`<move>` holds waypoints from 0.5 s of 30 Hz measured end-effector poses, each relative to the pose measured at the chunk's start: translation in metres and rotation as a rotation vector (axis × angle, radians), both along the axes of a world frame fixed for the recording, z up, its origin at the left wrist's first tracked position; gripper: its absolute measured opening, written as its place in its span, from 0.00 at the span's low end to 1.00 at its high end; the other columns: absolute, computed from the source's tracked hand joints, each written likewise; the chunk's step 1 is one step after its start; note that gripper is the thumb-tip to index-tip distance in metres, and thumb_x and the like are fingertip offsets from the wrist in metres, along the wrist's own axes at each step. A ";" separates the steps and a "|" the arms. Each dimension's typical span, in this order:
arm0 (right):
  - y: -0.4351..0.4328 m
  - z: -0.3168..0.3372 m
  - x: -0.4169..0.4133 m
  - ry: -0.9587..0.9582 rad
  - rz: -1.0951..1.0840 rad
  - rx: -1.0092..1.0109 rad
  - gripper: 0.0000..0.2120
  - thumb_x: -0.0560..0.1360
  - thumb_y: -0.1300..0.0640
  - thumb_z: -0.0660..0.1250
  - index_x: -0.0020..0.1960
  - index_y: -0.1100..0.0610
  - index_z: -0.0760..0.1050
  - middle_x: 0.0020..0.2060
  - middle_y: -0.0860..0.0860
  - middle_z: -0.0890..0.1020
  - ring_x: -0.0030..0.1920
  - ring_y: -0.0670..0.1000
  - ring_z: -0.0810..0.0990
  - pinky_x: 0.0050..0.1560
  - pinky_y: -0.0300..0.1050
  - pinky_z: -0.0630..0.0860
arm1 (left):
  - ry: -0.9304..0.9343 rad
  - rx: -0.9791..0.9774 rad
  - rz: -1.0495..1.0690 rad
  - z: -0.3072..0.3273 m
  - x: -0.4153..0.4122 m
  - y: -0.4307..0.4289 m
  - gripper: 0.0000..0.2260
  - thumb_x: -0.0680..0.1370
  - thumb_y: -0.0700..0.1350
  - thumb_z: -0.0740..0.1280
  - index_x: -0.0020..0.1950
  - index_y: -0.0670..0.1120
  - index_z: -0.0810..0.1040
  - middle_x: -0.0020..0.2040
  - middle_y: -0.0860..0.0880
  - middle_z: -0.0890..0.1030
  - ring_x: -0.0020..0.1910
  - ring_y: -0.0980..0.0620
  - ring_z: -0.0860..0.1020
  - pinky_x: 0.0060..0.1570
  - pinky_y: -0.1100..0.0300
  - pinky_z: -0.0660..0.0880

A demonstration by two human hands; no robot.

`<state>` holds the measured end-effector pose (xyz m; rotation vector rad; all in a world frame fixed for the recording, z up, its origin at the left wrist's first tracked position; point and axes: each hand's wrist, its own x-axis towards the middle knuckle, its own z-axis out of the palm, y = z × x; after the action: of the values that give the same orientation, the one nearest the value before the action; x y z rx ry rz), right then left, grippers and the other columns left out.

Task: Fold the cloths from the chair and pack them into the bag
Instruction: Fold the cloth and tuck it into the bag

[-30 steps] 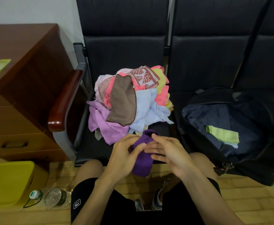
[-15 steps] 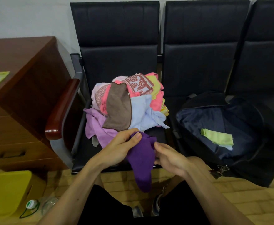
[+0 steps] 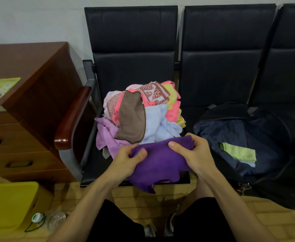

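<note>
Softly napped and deep violet, the purple cloth (image 3: pixel 160 159) is stretched between both hands at the front edge of the chair (image 3: pixel 94 165). The left hand (image 3: pixel 127 161) pinches its upper left edge, thumb on top and fingers curled under. The right hand (image 3: pixel 194 154) is clamped on the upper right corner the same way. The cloth's lower hem is wavy and droops past the seat front.

Behind it on the seat sits the pile of cloths (image 3: pixel 152 119), a crumpled mound of terry and microfibre in pink, lilac, pale blue and yellow. A smooth brown cloth (image 3: pixel 132 123) with a rounded edge is draped over the top, beside a rust-red one printed with leaves.

The bag (image 3: pixel 274 182) (black outside, navy lining) lies unzipped on the next seat to the right. A folded light green cloth (image 3: pixel 239 151) lies flat inside it, with a pale blue edge showing beneath.

The seats are joined in a row, padded in dark stitched leatherette, with a grey metal frame and a glossy reddish wooden armrest (image 3: pixel 73 116). A dark wooden drawer cabinet (image 3: pixel 29 102) stands at left against the plain pale wall (image 3: pixel 38 20). A yellow box (image 3: pixel 8 203) and a clear plastic bottle (image 3: pixel 56 219) sit on the tan patterned floor (image 3: pixel 143 198).
</note>
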<state>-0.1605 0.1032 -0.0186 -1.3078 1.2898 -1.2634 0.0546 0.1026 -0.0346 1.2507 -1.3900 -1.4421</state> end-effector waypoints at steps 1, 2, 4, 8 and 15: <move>0.001 -0.001 0.000 0.020 -0.027 -0.008 0.13 0.69 0.58 0.78 0.40 0.66 0.77 0.33 0.59 0.81 0.34 0.50 0.80 0.34 0.39 0.76 | 0.015 0.068 -0.056 -0.003 0.004 -0.002 0.17 0.70 0.51 0.78 0.52 0.42 0.82 0.43 0.49 0.86 0.42 0.54 0.84 0.40 0.62 0.79; 0.001 -0.002 0.001 0.027 -0.043 -0.019 0.14 0.69 0.58 0.78 0.40 0.67 0.77 0.33 0.60 0.81 0.34 0.51 0.80 0.33 0.39 0.76 | -0.008 0.140 -0.137 -0.002 0.007 -0.003 0.28 0.63 0.52 0.81 0.57 0.41 0.81 0.49 0.45 0.86 0.48 0.48 0.85 0.45 0.57 0.80; 0.001 -0.004 0.002 -0.001 -0.085 -0.021 0.14 0.70 0.59 0.77 0.39 0.68 0.76 0.32 0.60 0.80 0.33 0.50 0.79 0.33 0.38 0.76 | -0.032 0.211 -0.256 0.003 0.007 -0.003 0.29 0.61 0.48 0.82 0.58 0.40 0.82 0.53 0.42 0.85 0.53 0.44 0.84 0.49 0.54 0.80; 0.006 -0.016 -0.001 -0.455 0.059 0.201 0.18 0.62 0.53 0.82 0.44 0.62 0.79 0.35 0.53 0.84 0.36 0.52 0.82 0.34 0.40 0.80 | 0.088 0.219 -0.223 0.009 0.002 -0.004 0.16 0.63 0.41 0.82 0.49 0.42 0.86 0.49 0.42 0.86 0.48 0.46 0.85 0.46 0.57 0.80; 0.038 -0.064 0.018 -0.492 0.474 0.600 0.31 0.51 0.53 0.87 0.52 0.61 0.84 0.51 0.58 0.85 0.51 0.55 0.85 0.48 0.46 0.80 | 0.206 0.264 -0.027 0.011 0.000 -0.016 0.04 0.73 0.36 0.73 0.46 0.42 0.85 0.46 0.42 0.86 0.46 0.48 0.85 0.43 0.58 0.82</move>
<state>-0.1424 0.1407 -0.0824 -0.7399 0.8377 -0.7136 0.0544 0.0864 -0.0236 1.2064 -1.1091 -1.7636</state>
